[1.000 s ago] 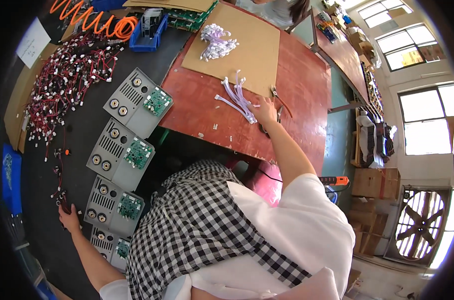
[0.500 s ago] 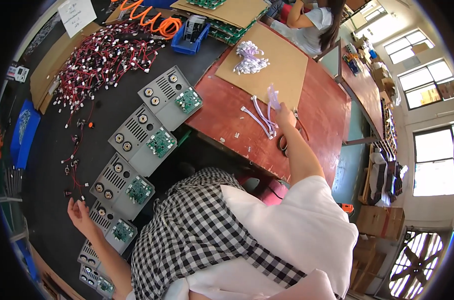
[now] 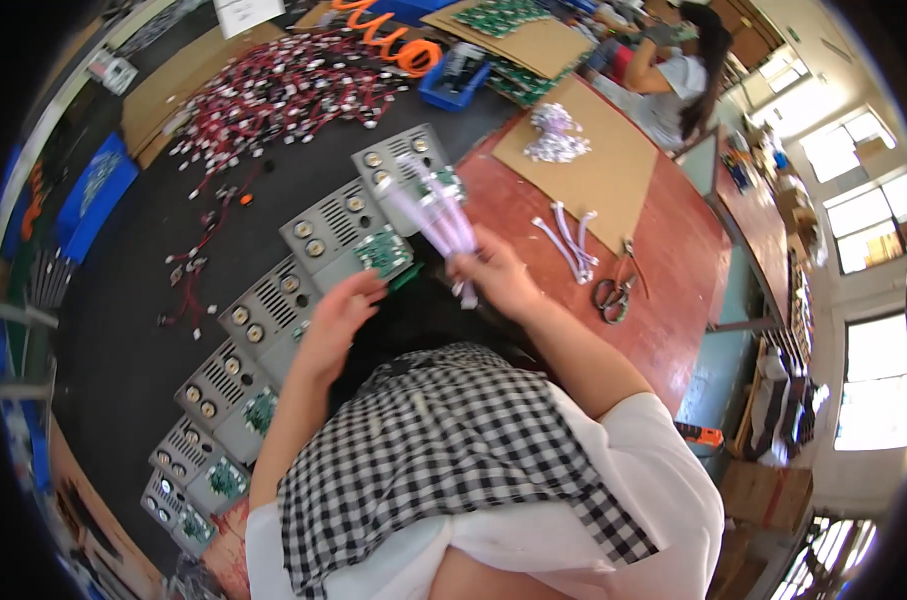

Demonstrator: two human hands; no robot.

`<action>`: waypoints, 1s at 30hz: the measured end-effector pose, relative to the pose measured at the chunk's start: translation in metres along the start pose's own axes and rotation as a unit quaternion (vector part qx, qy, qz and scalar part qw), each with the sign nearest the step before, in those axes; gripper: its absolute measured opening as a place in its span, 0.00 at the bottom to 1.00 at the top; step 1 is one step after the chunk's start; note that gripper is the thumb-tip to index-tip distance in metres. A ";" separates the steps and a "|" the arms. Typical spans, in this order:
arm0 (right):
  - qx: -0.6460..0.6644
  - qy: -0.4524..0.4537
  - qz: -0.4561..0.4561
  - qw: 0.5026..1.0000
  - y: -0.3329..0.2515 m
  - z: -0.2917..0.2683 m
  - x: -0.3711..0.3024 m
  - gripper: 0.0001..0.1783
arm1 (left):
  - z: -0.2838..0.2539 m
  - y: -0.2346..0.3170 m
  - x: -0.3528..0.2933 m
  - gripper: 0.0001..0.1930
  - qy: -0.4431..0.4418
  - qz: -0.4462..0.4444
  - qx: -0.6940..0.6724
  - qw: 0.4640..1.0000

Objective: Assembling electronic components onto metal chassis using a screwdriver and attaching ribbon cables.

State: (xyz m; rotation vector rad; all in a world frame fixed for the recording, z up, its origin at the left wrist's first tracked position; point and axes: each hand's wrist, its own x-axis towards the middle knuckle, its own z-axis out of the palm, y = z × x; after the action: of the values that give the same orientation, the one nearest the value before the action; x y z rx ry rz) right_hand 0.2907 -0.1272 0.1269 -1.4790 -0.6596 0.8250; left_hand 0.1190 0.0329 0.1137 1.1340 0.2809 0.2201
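My right hand is closed round a bunch of pale purple cables, smeared by motion, their white ends spread over the farthest grey panels. My left hand has its fingers loosely apart with nothing in them, close to a green circuit board on a grey slotted panel. Several such panels with round metal fittings stand in a slanting row along the bench edge. A few loose cables of the same kind lie on the red table, right of my right hand.
Beyond lie a pile of red-and-black wires, a blue bin and an orange coiled hose. Cardboard carries a heap of white-ended cables. Scissors lie on the red table. A person sits at the back.
My right hand has lifted cables off the red table and carried them left, toward the panels. My left hand has come up from the near end of the panel row toward the middle.
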 end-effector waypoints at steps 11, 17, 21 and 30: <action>-0.375 -0.288 -0.218 0.854 -0.015 0.066 -0.011 0.17 | 0.011 0.002 -0.035 0.15 0.093 0.028 -0.056 0.994; -0.488 -0.305 -0.305 0.759 -0.068 0.067 0.007 0.14 | 0.019 0.025 -0.045 0.13 0.117 0.087 -0.013 0.989; -0.417 -0.120 -0.335 0.836 -0.062 0.049 0.029 0.14 | 0.015 0.015 -0.045 0.13 0.099 0.022 0.081 0.992; -0.431 -0.048 -0.439 0.786 -0.034 0.046 0.042 0.14 | 0.034 0.008 -0.033 0.15 0.023 -0.133 0.186 0.973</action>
State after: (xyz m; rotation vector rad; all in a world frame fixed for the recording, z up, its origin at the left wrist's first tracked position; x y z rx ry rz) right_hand 0.2801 -0.0632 0.1567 -1.6239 -1.7903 -0.2099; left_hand 0.0991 -0.0035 0.1380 1.4476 0.5276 -0.0476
